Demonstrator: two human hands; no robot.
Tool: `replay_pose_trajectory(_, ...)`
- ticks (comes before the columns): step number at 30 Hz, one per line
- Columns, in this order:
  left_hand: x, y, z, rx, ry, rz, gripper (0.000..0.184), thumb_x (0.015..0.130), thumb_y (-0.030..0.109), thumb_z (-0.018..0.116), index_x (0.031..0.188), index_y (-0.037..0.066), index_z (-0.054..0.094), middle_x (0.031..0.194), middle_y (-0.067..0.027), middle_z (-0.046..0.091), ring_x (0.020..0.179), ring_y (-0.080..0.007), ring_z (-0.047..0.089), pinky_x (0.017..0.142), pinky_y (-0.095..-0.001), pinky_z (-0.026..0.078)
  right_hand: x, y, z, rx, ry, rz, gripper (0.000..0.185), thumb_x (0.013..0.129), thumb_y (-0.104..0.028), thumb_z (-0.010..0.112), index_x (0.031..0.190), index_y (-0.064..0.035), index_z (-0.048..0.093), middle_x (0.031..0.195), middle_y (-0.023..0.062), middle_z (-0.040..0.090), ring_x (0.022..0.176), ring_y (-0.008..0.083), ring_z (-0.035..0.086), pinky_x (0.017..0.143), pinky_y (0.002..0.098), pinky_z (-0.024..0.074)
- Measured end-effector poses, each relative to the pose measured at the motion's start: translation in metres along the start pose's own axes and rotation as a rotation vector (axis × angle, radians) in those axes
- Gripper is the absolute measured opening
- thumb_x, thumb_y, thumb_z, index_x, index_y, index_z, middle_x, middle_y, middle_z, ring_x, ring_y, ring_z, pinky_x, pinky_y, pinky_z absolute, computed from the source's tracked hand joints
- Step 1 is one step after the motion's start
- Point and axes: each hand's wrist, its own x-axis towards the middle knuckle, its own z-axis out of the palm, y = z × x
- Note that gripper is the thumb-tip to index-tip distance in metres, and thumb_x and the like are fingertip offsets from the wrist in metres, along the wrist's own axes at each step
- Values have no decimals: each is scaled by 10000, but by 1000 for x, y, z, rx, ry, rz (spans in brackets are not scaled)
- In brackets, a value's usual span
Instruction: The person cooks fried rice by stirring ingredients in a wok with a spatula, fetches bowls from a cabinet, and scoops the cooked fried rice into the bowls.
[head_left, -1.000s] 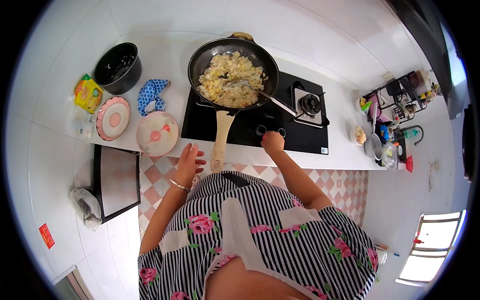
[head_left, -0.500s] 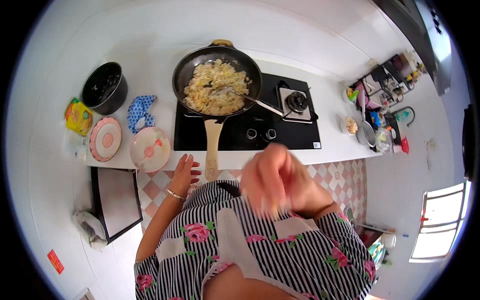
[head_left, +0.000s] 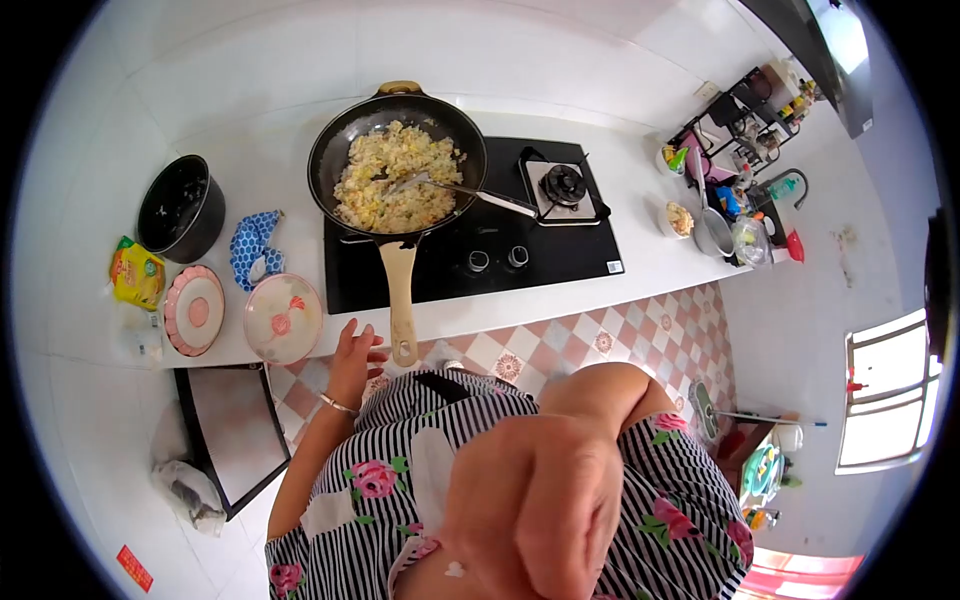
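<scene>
My right hand (head_left: 540, 500) is raised close to the camera, its fingers curled; whatever they may hold is hidden. A small white bit (head_left: 455, 570) shows just left of it. By the counter's front edge, my left hand (head_left: 355, 360) is open with fingers apart and nothing in it, nearest to the pink-patterned plate (head_left: 283, 325) and the pan's handle (head_left: 400, 310). Fried rice with yellow bits (head_left: 390, 165) lies in the black frying pan (head_left: 330, 205) on the hob. A spatula (head_left: 500, 203) rests with its blade in the rice and its handle over the pan's right rim.
To the left are a black pot (head_left: 205, 215), a blue patterned cloth (head_left: 255, 240), a pink-rimmed plate (head_left: 193, 310) and a yellow packet (head_left: 137, 275). A bare burner (head_left: 563, 187) is right of the pan. Farther right stand a small bowl (head_left: 677, 222) and a saucepan (head_left: 713, 235).
My right hand has come up nearer the camera, from above the striped top toward the bottom of the view. The view has shifted slightly; my left hand stays by the counter edge.
</scene>
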Motion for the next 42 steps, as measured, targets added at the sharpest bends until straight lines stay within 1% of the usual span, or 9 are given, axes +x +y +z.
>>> replay_pose_trajectory(9, 0, 7, 18, 4, 52, 4, 601, 888, 391, 495, 1372, 109, 275, 1002, -58, 566, 793, -154, 552, 669, -298, 466, -5, -22, -9, -167, -49, -152, 117, 820, -114, 655, 867, -7, 668, 799, 159, 654, 693, 240, 647, 559, 286, 510)
replay_pose_trajectory(16, -1, 17, 35, -106, 81, 111, 600, 888, 370, 513, 1362, 76, 291, 989, -73, 563, 801, -153, 543, 657, -293, 474, -22, -70, -53, -352, 27, -1, 280, 894, -201, 515, 812, 32, 647, 860, 139, 646, 771, 251, 604, 705, 367, 489)
replay_pose_trajectory(18, 0, 21, 40, -62, 75, 195, 566, 892, 364, 512, 1336, 57, 343, 993, -75, 559, 803, -143, 537, 651, -275, 464, -35, -101, -97, -1158, 174, 396, 250, 897, -177, 476, 845, 10, 634, 849, 121, 644, 791, 241, 601, 682, 345, 468)
replay_pose_trajectory(20, 1, 22, 46, -22, 74, 246, 551, 892, 347, 518, 1321, 38, 366, 994, -82, 556, 806, -137, 535, 645, -265, 458, -62, -91, -166, -1487, 511, 620, 157, 848, -157, 555, 897, -25, 623, 889, 113, 625, 789, 264, 595, 736, 364, 462)
replay_pose_trajectory(22, 1, 23, 54, 19, 75, 271, 551, 889, 321, 530, 1318, 20, 362, 990, -94, 555, 809, -137, 538, 639, -262, 456, -104, -95, -225, -2075, 251, 759, 286, 837, -129, 569, 1106, -32, 551, 941, 144, 605, 834, 295, 595, 746, 359, 476)
replay_pose_trajectory(28, 14, 15, 67, 123, 145, 350, 619, 823, 289, 621, 1300, -9, 362, 885, -85, 585, 722, -126, 560, 613, -266, 465, -138, -60, -266, -2220, -31, 1357, 512, 854, -216, 557, 1317, -123, 359, 895, 128, 601, 825, 294, 614, 685, 393, 506)
replay_pose_trajectory(33, 11, 23, 71, 208, 106, 357, 575, 809, 256, 626, 1256, -14, 386, 836, -108, 606, 581, -162, 583, 547, -296, 480, -106, -81, -270, -2314, -168, 1299, 464, 891, -241, 496, 1330, -150, 373, 896, 115, 612, 820, 285, 624, 653, 380, 518)
replay_pose_trajectory(39, 14, 16, 70, 209, 106, 378, 507, 822, 242, 596, 1231, 12, 403, 801, -138, 614, 547, -202, 593, 524, -321, 489, -60, -30, -339, -2328, 131, 1490, 428, 889, -181, 494, 1303, -130, 398, 1013, 145, 605, 891, 297, 616, 704, 401, 522)
replay_pose_trajectory(42, 12, 21, 71, 244, 133, 357, 508, 818, 245, 598, 1226, 10, 407, 796, -150, 617, 543, -220, 600, 534, -332, 492, -107, -36, -379, -2314, -370, 1211, 397, 878, -163, 494, 1263, -106, 418, 1002, 154, 609, 911, 318, 605, 742, 414, 511)
